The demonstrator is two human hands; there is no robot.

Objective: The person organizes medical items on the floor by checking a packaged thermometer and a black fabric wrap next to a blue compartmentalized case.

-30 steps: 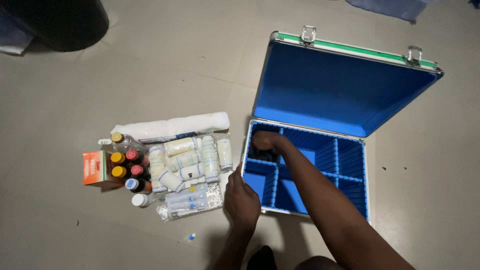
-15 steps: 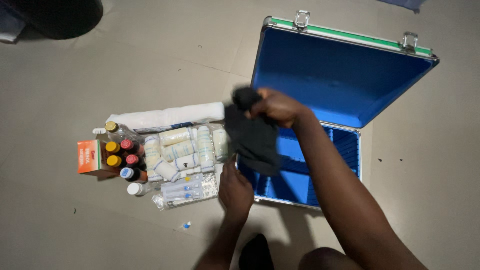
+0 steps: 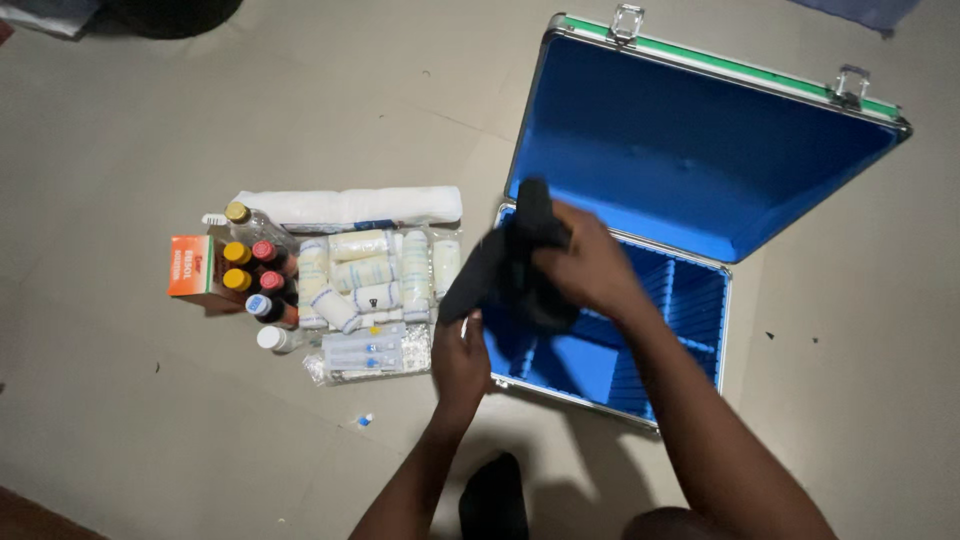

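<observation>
Left hand [image 3: 460, 362] is nearest, forearm coming up from the bottom edge, fingers curled up and pinching the lower edge of the black cloth [image 3: 515, 265] just off the case's front-left corner. Right hand [image 3: 590, 265] is further out, arm running in diagonally from bottom right, fingers closed over the cloth's upper part, holding it up above the left compartments of the blue case [image 3: 640, 330]. Versus half a second ago: the cloth has dropped a bit and sits lower against the case, the left hand has come up from under it to grab the hem, the right hand has come down from the lid area. Cloth hangs bunched, long axis running from its top end near the lid hinge down and left toward the left hand, slightly tilted off vertical. Left of the case on the floor: a row of bandage rolls [image 3: 365, 270], small bottles [image 3: 255, 275] with coloured caps, an orange box [image 3: 190, 268], a white wrapped roll [image 3: 350, 207]. Behind it all, the open lid [image 3: 700, 150] stands up, blue inside.
</observation>
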